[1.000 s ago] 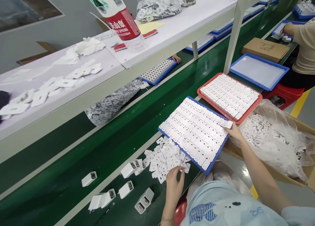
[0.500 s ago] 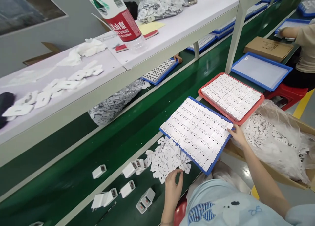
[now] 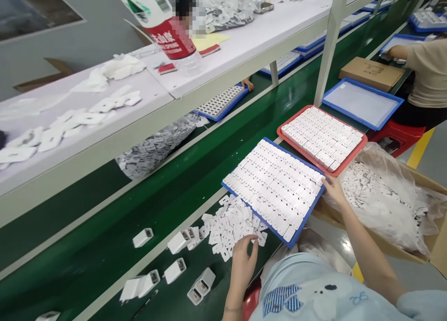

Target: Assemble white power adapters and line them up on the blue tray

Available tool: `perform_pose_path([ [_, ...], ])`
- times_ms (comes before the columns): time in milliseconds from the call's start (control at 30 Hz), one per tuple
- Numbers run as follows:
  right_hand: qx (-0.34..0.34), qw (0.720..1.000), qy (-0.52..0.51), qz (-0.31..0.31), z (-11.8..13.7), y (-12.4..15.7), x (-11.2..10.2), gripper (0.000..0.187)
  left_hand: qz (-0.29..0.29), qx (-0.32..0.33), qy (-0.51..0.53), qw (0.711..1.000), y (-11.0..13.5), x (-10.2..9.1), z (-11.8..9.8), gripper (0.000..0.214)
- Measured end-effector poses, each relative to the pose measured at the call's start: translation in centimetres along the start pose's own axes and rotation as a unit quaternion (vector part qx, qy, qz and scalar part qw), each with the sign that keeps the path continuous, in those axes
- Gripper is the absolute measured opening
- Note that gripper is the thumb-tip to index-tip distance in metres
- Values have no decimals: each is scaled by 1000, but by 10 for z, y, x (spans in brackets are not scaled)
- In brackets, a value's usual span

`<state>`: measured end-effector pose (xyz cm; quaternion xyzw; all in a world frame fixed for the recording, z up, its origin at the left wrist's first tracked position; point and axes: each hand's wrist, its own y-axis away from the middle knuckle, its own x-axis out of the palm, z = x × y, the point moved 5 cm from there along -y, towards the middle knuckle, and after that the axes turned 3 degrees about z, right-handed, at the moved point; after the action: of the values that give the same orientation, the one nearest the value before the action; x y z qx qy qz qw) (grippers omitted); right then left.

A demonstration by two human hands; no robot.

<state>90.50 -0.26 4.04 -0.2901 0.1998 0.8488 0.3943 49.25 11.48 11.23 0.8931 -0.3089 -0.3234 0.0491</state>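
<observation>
My right hand (image 3: 334,190) is closed at the right corner of a blue tray (image 3: 292,239), thumb and fingers at its rim beside the corner piece. Rows of small white plastic plates (image 3: 275,186) with slots fill this tray. My left hand (image 3: 244,253) is at the near edge of a heap of loose white plates (image 3: 228,225), its thumb and forefinger brought together; whatever lies between the tips is too small to make out. White charger housings (image 3: 201,286) lie on the green bench to the left of that hand.
Behind the blue tray stands a red tray (image 3: 363,141) packed with white blocks. A carton (image 3: 436,251) lined with plastic holds more white pieces on the right. Above the conveyor (image 3: 167,195) runs a white shelf (image 3: 195,85) with a bottle (image 3: 171,37). A co-worker (image 3: 428,74) sits at far right.
The whole view has shifted slightly, so things appear a little further left. Both hands keep nearly the same places relative to the tray and the heap.
</observation>
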Motion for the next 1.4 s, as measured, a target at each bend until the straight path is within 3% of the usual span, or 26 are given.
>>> perform_pose_path([
  [133,-24,998,27,53,26,-32,4,40,-8,-73,61,995,8,3,21,39],
  [233,-5,992,71,108,36,-46,21,35,9,-123,127,984,1,27,28,49],
  [367,31,984,109,137,32,-51,27,34,43,-154,200,967,-13,70,17,63],
  [467,48,983,112,141,26,-52,25,34,72,-151,237,957,-19,90,1,70],
  [600,45,987,84,133,19,-49,25,35,92,-136,263,951,-23,94,-7,71],
  [833,18,991,-34,128,18,-56,21,30,102,-141,245,954,-29,84,2,71],
  [900,23,990,-79,112,19,-60,17,28,100,-141,232,957,-26,76,3,67],
  [1000,49,986,-156,41,11,-47,4,35,83,-129,205,967,-21,51,6,56],
  [1133,141,962,-231,-39,-26,20,-6,45,18,-122,155,980,-37,-11,21,46],
  [1267,242,930,-277,14,-46,106,19,37,-42,-106,103,988,-103,-80,23,42],
  [1333,266,916,-298,47,-40,129,39,39,-52,-93,74,992,-153,-104,15,40],
  [1400,275,906,-315,65,-30,134,57,44,-41,-86,38,995,-208,-116,4,38],
])
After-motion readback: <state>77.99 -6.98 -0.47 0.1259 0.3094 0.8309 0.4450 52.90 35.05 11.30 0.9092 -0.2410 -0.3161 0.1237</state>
